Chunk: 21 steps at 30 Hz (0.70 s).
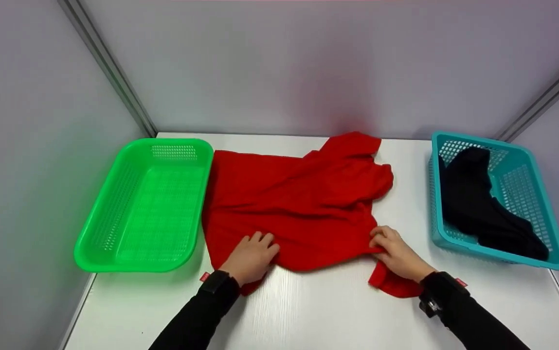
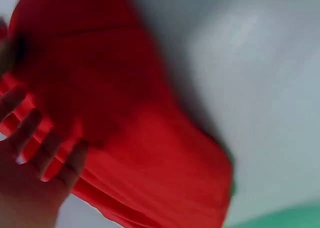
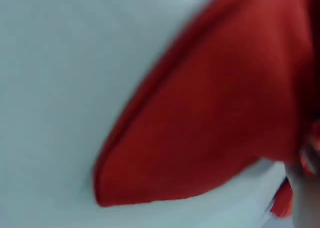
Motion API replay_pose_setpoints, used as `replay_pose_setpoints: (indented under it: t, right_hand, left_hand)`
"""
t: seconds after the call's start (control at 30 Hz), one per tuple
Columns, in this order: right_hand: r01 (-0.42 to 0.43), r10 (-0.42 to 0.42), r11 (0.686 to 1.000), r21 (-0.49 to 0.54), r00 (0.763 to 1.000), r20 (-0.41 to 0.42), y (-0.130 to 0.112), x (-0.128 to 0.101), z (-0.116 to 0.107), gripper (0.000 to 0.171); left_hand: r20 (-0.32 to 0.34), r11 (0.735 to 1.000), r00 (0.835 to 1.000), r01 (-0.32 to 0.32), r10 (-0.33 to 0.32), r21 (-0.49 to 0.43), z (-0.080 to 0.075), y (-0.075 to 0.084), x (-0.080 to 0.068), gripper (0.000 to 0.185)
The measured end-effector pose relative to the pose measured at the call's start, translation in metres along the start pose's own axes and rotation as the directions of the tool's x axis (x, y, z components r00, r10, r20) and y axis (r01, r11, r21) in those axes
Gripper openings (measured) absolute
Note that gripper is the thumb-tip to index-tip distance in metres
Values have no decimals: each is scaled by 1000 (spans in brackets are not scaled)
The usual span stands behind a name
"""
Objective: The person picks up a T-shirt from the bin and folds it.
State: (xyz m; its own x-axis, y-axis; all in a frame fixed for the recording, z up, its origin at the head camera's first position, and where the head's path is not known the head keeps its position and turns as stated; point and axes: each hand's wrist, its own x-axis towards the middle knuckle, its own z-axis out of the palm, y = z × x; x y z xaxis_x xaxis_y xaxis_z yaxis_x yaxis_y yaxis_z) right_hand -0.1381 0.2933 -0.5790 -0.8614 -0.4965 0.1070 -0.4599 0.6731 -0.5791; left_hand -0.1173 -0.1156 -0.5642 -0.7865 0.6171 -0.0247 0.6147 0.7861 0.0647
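Note:
A red T-shirt [image 1: 289,194] lies spread and wrinkled on the white table, one short sleeve pointing to the back and the other to the front right. My left hand [image 1: 252,257] rests on its near left part. In the left wrist view the fingers [image 2: 75,163] of that hand are fairly straight against the red cloth. My right hand [image 1: 398,253] pinches the shirt's near right edge, close to the front sleeve [image 1: 391,282]. The right wrist view shows the cloth blurred, with only part of the hand at its right edge.
On the left stands a green plastic basket [image 1: 81,253], its near rim close to the shirt. A blue basket [image 1: 517,260] on the right holds a black garment [image 1: 474,204]. Pale panels [image 1: 279,68] border the white table [image 1: 308,311] behind and at both sides.

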Motion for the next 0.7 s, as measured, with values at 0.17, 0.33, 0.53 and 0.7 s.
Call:
replay_pose_setpoints:
  t: [0.17,0.33,0.53,0.7]
  right_hand:
    - [-332,305,819,469,943,134,-9,4,-17,8]
    - [-387,334,675,628,919,207,-17,13,-26,19]
    - [-415,166,722,553,881,443,-23,20,-52,38]
    - [-234,201,965,121,952,232,-21,28,-56,11]
  left_hand:
    - [-150,999,988,40,-35,32,2,-4,-3,16]
    - [-264,987,954,155,-141,33,2,-10,-3,27]
    - [-357,954,896,296,-264,37,-7,-21,-8,36]
    - [-455,928,819,369,-348,-45,-11,-25,-9,28]
